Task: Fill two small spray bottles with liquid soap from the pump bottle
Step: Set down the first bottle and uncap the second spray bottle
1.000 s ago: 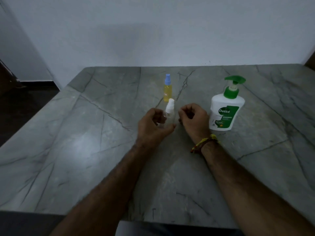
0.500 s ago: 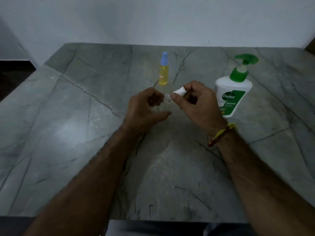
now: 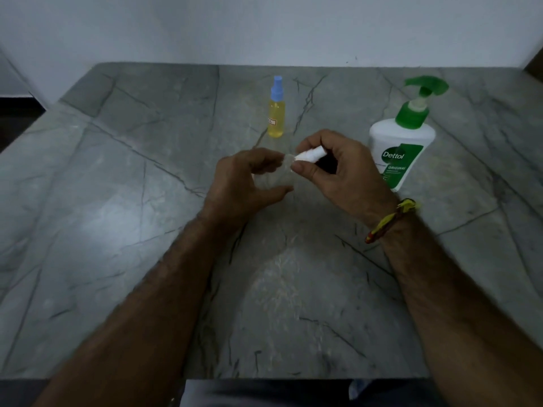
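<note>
Hands meet mid-counter: left hand [image 3: 241, 183] grips a clear bottle [image 3: 282, 177], right hand [image 3: 343, 174] pinches its white cap [image 3: 311, 155].

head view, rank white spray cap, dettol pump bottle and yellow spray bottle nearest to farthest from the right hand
1. white spray cap: pinched in the right hand itself.
2. Dettol pump bottle: just to its right, beside the knuckles.
3. yellow spray bottle: behind and to its left, standing apart.
</note>
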